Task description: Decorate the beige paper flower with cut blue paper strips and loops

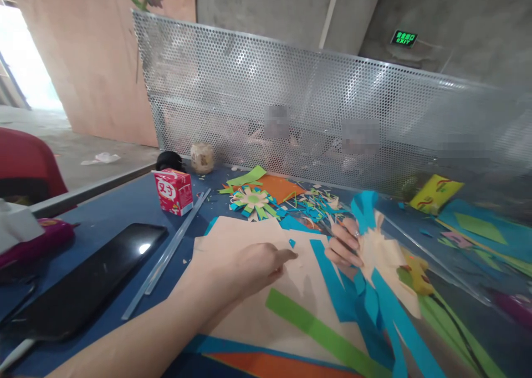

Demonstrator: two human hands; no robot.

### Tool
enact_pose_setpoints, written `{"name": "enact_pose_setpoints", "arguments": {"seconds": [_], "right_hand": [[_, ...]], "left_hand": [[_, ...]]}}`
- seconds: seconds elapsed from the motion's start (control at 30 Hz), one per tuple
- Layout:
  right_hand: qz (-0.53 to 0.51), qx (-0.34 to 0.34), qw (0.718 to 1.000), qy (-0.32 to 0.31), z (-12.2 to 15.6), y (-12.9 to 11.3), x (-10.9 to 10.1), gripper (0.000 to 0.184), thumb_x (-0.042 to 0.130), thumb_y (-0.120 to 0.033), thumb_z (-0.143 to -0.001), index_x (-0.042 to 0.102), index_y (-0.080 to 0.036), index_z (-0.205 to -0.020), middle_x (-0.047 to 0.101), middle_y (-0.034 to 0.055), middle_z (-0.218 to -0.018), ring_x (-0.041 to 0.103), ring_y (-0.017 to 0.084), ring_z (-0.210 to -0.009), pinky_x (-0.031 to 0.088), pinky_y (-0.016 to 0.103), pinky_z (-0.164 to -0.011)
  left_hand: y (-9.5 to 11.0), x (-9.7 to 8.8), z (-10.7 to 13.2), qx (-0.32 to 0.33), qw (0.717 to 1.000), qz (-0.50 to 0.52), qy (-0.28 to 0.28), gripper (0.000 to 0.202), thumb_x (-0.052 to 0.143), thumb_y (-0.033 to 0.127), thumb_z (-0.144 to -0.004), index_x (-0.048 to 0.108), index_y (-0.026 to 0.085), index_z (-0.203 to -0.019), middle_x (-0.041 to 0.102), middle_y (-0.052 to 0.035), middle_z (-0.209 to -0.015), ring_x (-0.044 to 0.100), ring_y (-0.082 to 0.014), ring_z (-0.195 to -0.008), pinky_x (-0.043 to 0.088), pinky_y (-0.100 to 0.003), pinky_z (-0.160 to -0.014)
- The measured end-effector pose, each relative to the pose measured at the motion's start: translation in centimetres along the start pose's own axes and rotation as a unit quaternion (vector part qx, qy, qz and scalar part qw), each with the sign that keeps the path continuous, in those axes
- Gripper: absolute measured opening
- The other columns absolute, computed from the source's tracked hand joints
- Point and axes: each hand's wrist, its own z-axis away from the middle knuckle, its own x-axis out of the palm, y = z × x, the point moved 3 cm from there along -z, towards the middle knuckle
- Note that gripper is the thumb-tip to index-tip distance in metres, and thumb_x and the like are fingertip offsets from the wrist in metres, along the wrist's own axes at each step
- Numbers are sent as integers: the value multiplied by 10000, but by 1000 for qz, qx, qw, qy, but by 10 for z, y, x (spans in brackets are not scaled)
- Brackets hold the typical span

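My left hand point(258, 262) reaches across a beige felt-like sheet point(245, 317), its index finger stretched out and the other fingers curled. Near that fingertip lies a tiny blue scrap point(292, 244); the hand appears to hold nothing. On the right, my right hand point(344, 245) grips a bundle of beige and blue strips point(374, 250), looped at the top and with long tails hanging down. The palm side is partly hidden behind the strips. A green strip point(316, 322) lies across the sheet, and a blue strip point(332, 284) lies beside my right hand.
A layered paper-like flower point(252, 200) sits among cut scraps point(316, 200) and an orange sheet point(282, 187). Clear sticks point(177, 248), a phone point(87, 281) and a red box point(173, 192) lie left. A yellow corded tool point(419, 272) is right. A perforated metal screen point(249, 90) stands behind.
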Motion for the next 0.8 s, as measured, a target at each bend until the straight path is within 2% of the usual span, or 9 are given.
{"name": "enact_pose_setpoints", "arguments": {"seconds": [0.2,0.3,0.37,0.43,0.53,0.6,0.67,0.73,0.8], "right_hand": [[29,-6,999,16,3,-1,4,463,370,-643,-674,257,-211,-552,261,-80,-471,193,34,-258,202,235,-363],[78,-4,996,49,5,-4,4,532,326,-706,-638,204,-201,-524,234,-90,-429,148,27,-236,201,230,-344],[78,-8,996,47,6,-5,5,517,312,-685,-664,208,-202,-509,231,-89,-420,135,24,-230,194,228,-344],[69,-10,997,25,8,-5,8,460,358,-613,-698,260,-208,-501,262,-85,-429,158,24,-230,200,231,-353],[110,22,993,24,9,-1,16,353,546,-506,-641,395,-208,-526,382,-67,-476,303,41,-283,257,233,-385],[172,48,981,78,8,4,18,278,658,-410,-577,474,-201,-569,455,-49,-519,412,70,-381,301,223,-419],[232,55,961,141,6,7,18,252,699,-362,-550,526,-197,-628,505,-34,-563,467,94,-478,346,218,-457],[286,42,943,166,3,11,16,274,697,-386,-553,557,-191,-684,534,-21,-602,478,106,-525,381,225,-489],[339,23,926,165,1,13,13,287,675,-412,-580,573,-183,-719,555,-10,-639,484,113,-556,399,231,-513]], "left_hand": [[0,-1,-2,-23,999,-36,-1,483,396,135,-745,432,240,-1215,634,-77,-870,598,-196,-751,437,-260,-617],[2,2,-3,-25,998,-59,-11,459,356,126,-761,455,235,-1196,624,-83,-885,599,-202,-773,443,-267,-633],[3,5,-3,-26,998,-54,-8,448,356,115,-750,484,218,-1166,619,-88,-882,597,-207,-772,448,-272,-625],[4,6,-2,-20,999,-22,24,447,369,101,-729,494,191,-1148,617,-95,-910,584,-213,-818,455,-292,-669],[5,-5,2,-17,986,97,133,401,402,131,-727,493,172,-1115,607,-85,-976,550,-194,-907,431,-309,-793],[2,-16,5,-33,952,225,207,336,406,173,-744,500,175,-1066,609,-66,-958,550,-169,-895,427,-298,-803],[-3,-26,7,-58,891,370,258,287,384,228,-776,504,180,-1032,613,-53,-920,560,-160,-867,436,-295,-770],[-11,-32,7,-86,822,489,278,305,346,319,-810,511,180,-1025,618,-54,-895,570,-170,-857,441,-302,-730],[-19,-32,6,-113,780,551,274,354,340,411,-814,534,183,-1004,621,-55,-876,574,-176,-852,433,-291,-692]]}}
